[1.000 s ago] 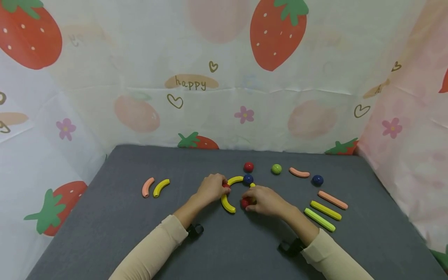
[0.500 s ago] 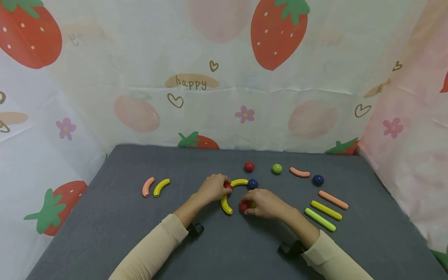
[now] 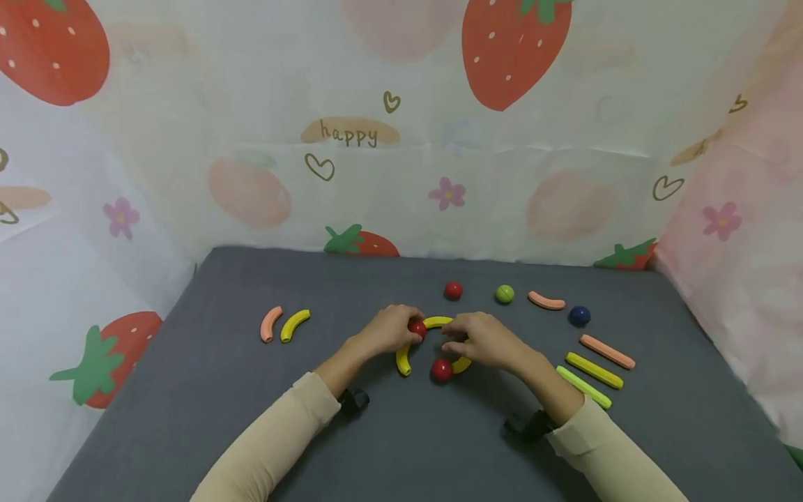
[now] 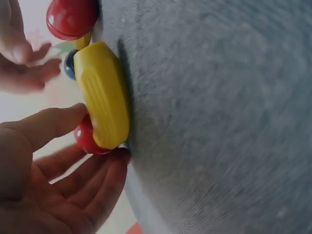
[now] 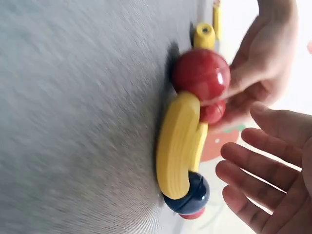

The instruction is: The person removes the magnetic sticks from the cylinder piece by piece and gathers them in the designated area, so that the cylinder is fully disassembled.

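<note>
My left hand (image 3: 390, 329) holds a red ball (image 3: 417, 329) between thumb and fingers. Curved yellow sticks meet this ball on two sides, one (image 3: 403, 360) pointing toward me and one (image 3: 437, 322) reaching right. My right hand (image 3: 483, 340) hovers over the right side of the ring-like shape, its fingers spread and touching nothing in the right wrist view. Below it lies a curved yellow stick (image 5: 178, 146), touching a nearer red ball (image 3: 442, 370) at one end and a dark blue ball (image 5: 197, 192) at the other. In the head view the right hand hides that blue ball.
A curved pink stick (image 3: 270, 324) and a curved yellow one (image 3: 295, 325) lie left. Farther back are a red ball (image 3: 453, 291), green ball (image 3: 505, 294), curved pink stick (image 3: 546, 300) and blue ball (image 3: 580, 316). Straight sticks (image 3: 594, 370) lie right, near my right forearm.
My right hand has let go of the nearer red ball and yellow stick and moved up off them. The left hand keeps its hold on its red ball. The head view has shifted slightly.
</note>
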Demonstrator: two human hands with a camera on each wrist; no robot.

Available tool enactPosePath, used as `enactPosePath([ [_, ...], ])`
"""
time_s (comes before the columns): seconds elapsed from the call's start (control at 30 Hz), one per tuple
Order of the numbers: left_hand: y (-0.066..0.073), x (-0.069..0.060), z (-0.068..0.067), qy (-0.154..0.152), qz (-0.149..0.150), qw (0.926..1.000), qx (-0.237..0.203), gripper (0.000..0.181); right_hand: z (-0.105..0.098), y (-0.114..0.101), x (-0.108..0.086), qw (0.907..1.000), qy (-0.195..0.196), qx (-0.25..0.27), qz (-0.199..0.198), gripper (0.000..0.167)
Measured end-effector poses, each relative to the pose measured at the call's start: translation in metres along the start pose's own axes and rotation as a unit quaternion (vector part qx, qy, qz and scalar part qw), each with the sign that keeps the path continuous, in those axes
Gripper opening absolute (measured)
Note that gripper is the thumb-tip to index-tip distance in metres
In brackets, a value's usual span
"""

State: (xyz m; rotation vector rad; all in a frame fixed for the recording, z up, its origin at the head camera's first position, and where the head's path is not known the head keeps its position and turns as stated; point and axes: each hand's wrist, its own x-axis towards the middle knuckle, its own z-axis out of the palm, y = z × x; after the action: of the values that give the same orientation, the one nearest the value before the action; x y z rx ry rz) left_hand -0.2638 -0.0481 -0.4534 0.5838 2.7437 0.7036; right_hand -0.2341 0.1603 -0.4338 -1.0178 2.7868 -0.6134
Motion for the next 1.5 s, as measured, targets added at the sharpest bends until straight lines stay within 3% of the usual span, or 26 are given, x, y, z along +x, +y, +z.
enactPosePath([
  [0.2,0.002,-0.010,-0.004,-0.011,-0.057,0.9977,0.035,0.024,0.001,0.000,0.021,0.9993,-0.007,-0.036,-0.009,0.032],
  [0.3,0.000,-0.015,-0.004,-0.024,-0.067,0.9962,0.049,0.028,0.007,0.000,0.031,0.9986,-0.026,-0.042,-0.020,0.037],
  [0.53,-0.001,-0.017,-0.005,-0.020,-0.066,0.9961,0.054,0.030,0.016,0.004,0.045,0.9975,-0.052,-0.032,-0.037,0.036],
  [0.73,-0.003,-0.015,-0.008,-0.011,-0.064,0.9971,0.040,0.026,0.017,0.004,0.050,0.9970,-0.036,-0.044,-0.052,0.035],
  [1.07,-0.003,-0.012,-0.008,-0.004,-0.059,0.9974,0.040,0.017,0.020,0.004,0.052,0.9979,-0.015,-0.054,-0.033,0.031],
  [1.33,-0.002,-0.011,-0.008,-0.002,-0.068,0.9974,0.024,0.031,0.018,0.006,0.051,0.9982,-0.008,-0.050,-0.032,0.031],
  [1.5,-0.002,-0.010,-0.008,0.003,-0.079,0.9967,0.020,0.027,0.017,0.007,0.052,0.9983,-0.004,-0.050,-0.028,0.031],
])
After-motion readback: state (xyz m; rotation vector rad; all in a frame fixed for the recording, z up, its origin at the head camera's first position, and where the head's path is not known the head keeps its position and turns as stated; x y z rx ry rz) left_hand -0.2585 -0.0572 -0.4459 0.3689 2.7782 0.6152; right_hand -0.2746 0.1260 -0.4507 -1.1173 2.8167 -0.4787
